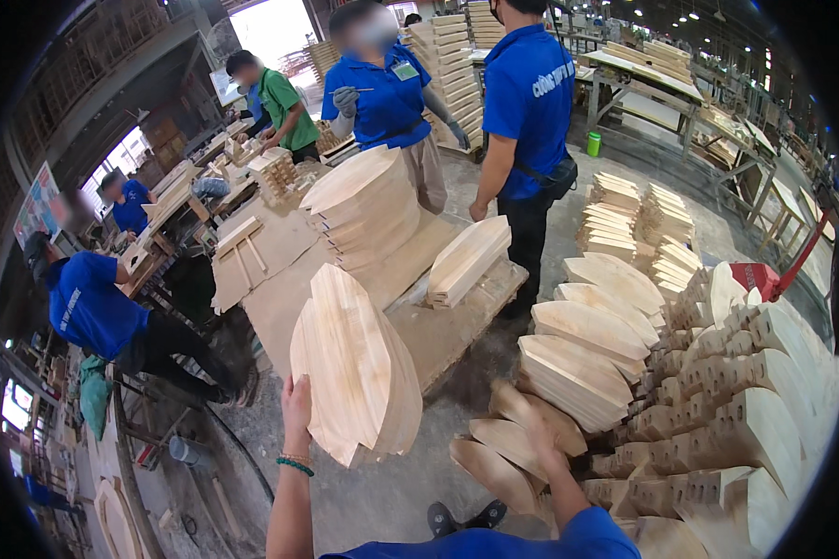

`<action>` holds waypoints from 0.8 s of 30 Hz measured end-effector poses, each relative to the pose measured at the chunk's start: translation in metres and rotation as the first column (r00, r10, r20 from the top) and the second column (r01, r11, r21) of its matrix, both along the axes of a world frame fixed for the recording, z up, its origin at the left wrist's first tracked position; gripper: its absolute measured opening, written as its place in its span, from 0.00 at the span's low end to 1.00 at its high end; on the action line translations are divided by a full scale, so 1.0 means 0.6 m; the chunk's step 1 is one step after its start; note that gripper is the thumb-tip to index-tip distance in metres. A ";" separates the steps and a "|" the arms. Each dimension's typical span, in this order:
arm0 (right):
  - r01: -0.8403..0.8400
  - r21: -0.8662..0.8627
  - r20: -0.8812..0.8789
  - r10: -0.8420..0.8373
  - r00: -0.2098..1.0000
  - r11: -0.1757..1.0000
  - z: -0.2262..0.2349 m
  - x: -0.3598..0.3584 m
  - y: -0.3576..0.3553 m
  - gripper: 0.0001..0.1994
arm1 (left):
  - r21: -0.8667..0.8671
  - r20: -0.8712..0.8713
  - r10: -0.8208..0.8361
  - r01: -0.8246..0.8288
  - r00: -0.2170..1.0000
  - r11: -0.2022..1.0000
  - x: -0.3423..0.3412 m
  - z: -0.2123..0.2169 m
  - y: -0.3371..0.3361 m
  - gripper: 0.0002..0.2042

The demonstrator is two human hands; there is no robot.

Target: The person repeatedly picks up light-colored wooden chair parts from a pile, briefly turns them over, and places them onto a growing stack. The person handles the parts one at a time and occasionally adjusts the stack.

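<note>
A stack of pale wooden panels (354,363), each shaped like a pointed oval, rises in front of me at the near end of the worktable. My left hand (296,407), with beaded bracelets at its wrist, is closed on the stack's lower left edge; its fingers are partly hidden behind the wood. Low on the right, my right hand (534,430) is over several loose curved wooden panels (499,472). Motion smears its fingers, and whether they grip a panel cannot be made out.
On the cardboard-covered table (284,312) stand a taller panel stack (368,210) and a smaller block stack (471,261). More panels (578,373) and drilled wooden pieces (718,429) crowd my right. Coworkers in blue stand beyond the table, one (536,121) close to its right side.
</note>
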State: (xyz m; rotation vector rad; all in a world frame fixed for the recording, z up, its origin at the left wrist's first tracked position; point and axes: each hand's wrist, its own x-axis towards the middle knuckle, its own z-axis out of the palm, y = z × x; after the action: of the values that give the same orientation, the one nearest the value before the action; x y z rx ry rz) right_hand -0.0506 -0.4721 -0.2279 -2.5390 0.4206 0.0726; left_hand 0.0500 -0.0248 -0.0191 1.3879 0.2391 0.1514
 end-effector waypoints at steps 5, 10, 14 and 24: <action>0.047 0.080 0.167 -0.060 0.984 0.996 0.011 0.006 0.005 0.27 | 0.017 0.034 0.020 -0.020 0.999 1.000 0.001 0.006 -0.002 0.22; 0.065 -0.045 0.009 -0.065 0.998 0.997 -0.025 -0.028 -0.034 0.24 | -0.045 0.047 -0.051 0.053 0.998 0.998 0.014 -0.009 -0.004 0.22; 0.122 -0.075 0.122 -0.113 0.986 0.990 -0.025 -0.026 -0.039 0.22 | 0.031 0.026 0.001 -0.002 1.000 1.000 0.024 -0.008 -0.021 0.22; 0.027 0.266 0.263 -0.099 0.960 0.964 0.006 -0.021 -0.035 0.24 | 0.061 0.005 -0.015 0.015 1.000 0.998 0.004 0.009 -0.014 0.21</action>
State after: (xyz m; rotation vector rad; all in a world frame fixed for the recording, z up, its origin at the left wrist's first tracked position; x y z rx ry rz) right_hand -0.0633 -0.4930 -0.2240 -2.2322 0.3561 -0.2326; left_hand 0.0522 -0.0331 -0.0136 1.4493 0.2209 0.1509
